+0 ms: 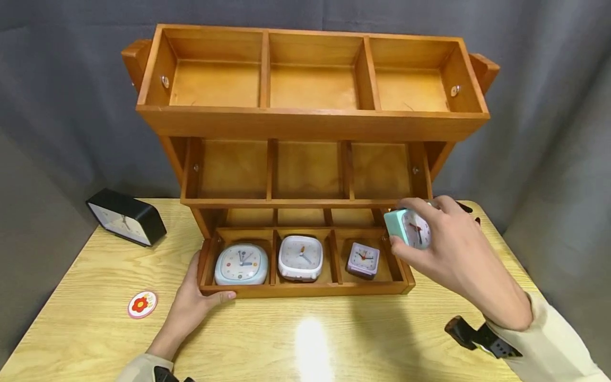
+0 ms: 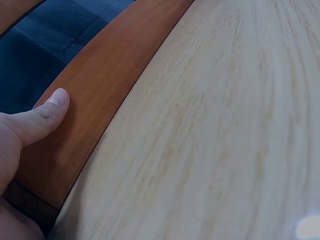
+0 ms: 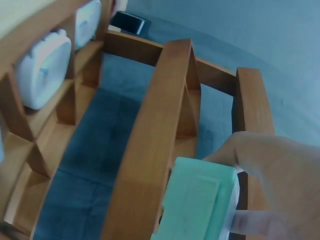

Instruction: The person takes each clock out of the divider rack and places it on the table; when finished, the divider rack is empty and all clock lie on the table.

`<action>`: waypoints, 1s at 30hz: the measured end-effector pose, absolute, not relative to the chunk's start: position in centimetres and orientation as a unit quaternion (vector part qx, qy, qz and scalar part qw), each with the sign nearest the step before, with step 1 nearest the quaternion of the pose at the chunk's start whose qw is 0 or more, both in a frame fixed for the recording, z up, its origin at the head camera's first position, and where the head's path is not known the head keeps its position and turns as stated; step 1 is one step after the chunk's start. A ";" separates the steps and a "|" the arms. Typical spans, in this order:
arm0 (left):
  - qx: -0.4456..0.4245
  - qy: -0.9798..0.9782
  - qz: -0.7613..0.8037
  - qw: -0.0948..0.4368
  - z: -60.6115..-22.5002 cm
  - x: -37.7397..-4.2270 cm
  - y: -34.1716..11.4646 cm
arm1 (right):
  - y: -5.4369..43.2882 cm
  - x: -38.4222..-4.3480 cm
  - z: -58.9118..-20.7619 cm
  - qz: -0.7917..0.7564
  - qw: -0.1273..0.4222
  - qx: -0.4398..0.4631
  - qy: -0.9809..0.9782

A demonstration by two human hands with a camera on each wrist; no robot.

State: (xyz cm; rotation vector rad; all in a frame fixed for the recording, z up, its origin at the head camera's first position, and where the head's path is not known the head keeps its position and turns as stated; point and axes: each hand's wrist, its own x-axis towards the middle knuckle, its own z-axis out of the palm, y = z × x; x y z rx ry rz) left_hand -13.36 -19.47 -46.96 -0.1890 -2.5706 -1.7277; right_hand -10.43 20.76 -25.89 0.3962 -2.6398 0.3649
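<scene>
My right hand (image 1: 446,246) holds a small mint-green alarm clock (image 1: 408,228) between thumb and fingers, above the right end of the lowest tier of a tiered wooden box (image 1: 315,124). In the right wrist view the clock's green casing (image 3: 192,200) faces the camera. At the lowest tier's front left corner, my left hand (image 1: 193,302) grips the wood, its thumb along the front board (image 2: 95,100) and its other fingers mostly hidden at the side. Within that tier sit a pale blue clock (image 1: 242,264), a white clock (image 1: 300,258) and a small lilac clock (image 1: 364,260), one per compartment.
A black clock (image 1: 126,217) stands at the table's back left. Nearer the front lies a round sticker with a red flower (image 1: 142,304). The box's upper two tiers spread over the lowest, each divided into three compartments. Grey cloth (image 1: 71,106) hangs behind.
</scene>
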 end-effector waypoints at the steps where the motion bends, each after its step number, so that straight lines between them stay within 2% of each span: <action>1: -0.061 -0.828 -0.558 0.018 -46.9 -13.3 -19.5 | 20.9 -10.1 -26.2 0.132 0.222 0.144 -0.955; 5: -0.066 -0.827 -0.557 0.019 -47.0 -13.3 -19.7 | 21.8 -8.6 -27.8 0.132 0.217 0.139 -0.957; 11: -0.065 -0.836 -0.545 0.024 -46.8 -13.4 -19.9 | 22.6 -7.2 -30.1 0.144 0.170 0.113 -0.968; 24: -0.044 -0.839 -0.543 0.007 -46.7 -13.3 -19.6 | 22.8 -6.4 -34.1 0.152 0.095 0.085 -0.980; 30: -0.048 -0.835 -0.547 0.008 -46.8 -13.4 -19.4 | 23.0 -6.1 -36.2 0.165 0.036 0.067 -0.983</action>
